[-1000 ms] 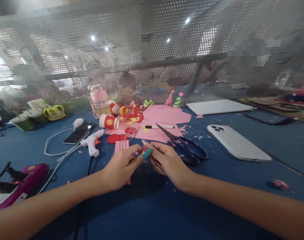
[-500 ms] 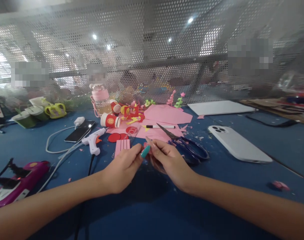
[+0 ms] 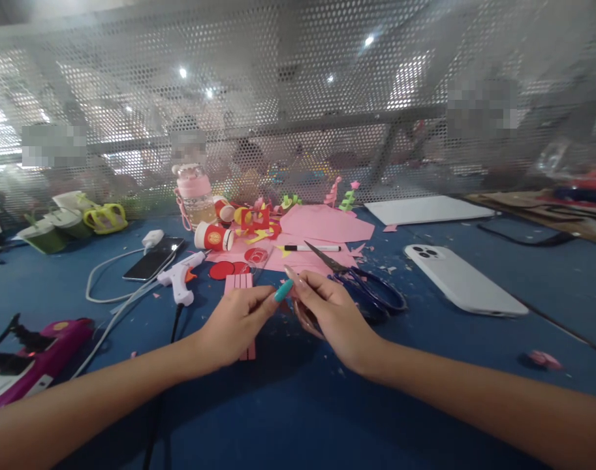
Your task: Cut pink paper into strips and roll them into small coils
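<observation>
My left hand [image 3: 241,323] and my right hand [image 3: 339,320] meet fingertip to fingertip over the near middle of the table, both closed in a pinch. Between them is a small piece of pink paper, now almost wholly covered by the fingers. The left thumb, with a long teal nail, points toward the right fingertips. Under the left hand lies a pink paper card [image 3: 239,281] with dark lines; its lower end shows below the wrist. Dark blue-handled scissors [image 3: 378,290] lie open just beyond my right hand, their blade on the pink paper sheet [image 3: 327,225].
A white glue gun [image 3: 180,281], a black phone [image 3: 154,258] and a purple power strip [image 3: 57,349] are on the left. A red-and-white paper cup [image 3: 212,236], a bottle [image 3: 196,196] and a marker [image 3: 312,248] stand or lie farther back. A white phone [image 3: 461,281] is at right.
The pink bit at my fingertips has gone mostly out of sight. My left hand has tilted a little, baring the pink card's lower end. The whole view has shifted slightly.
</observation>
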